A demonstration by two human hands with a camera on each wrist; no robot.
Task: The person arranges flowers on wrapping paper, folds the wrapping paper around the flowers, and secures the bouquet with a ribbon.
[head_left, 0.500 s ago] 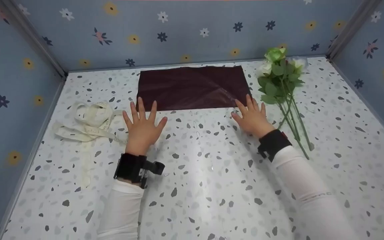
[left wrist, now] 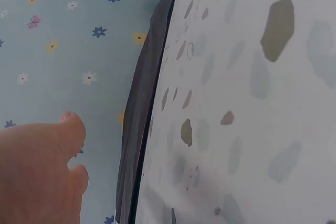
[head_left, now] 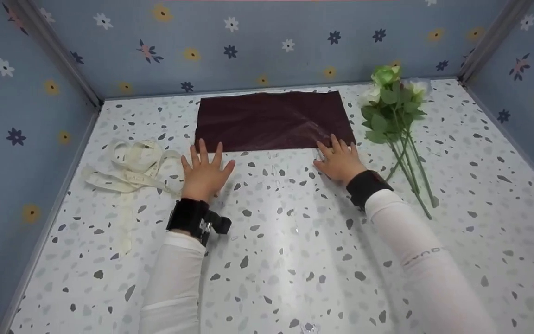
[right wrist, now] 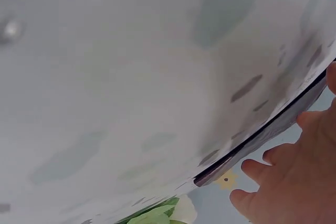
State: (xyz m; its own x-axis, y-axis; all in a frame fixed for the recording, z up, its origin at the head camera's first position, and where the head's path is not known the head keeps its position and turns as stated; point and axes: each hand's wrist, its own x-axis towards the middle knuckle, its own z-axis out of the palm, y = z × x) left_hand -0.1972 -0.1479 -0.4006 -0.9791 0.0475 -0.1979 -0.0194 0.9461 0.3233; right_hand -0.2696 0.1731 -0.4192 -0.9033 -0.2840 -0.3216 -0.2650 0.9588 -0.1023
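A dark maroon sheet of wrapping paper [head_left: 271, 120] lies flat near the back of the table, a little creased on its right half. My left hand [head_left: 205, 174] is spread, palm down, with its fingertips at the sheet's front left corner. At the front right corner, the fingertips of my right hand [head_left: 340, 162] overlap the sheet's near edge, fingers apart. Neither hand grips anything. In the left wrist view the sheet [left wrist: 142, 103] shows as a thin dark strip beyond the thumb side of the hand.
A loosely coiled cream ribbon [head_left: 137, 160] with print lies left of my left hand. Artificial roses [head_left: 385, 76] with long green stems rest right of my right hand. Blue flower-patterned panels [head_left: 267, 41] stand around the back and sides of the speckled table [head_left: 271, 255].
The whole head view has shifted slightly right. My right hand has moved a little left and its fingers are drawn somewhat closer to the sheet's front edge.
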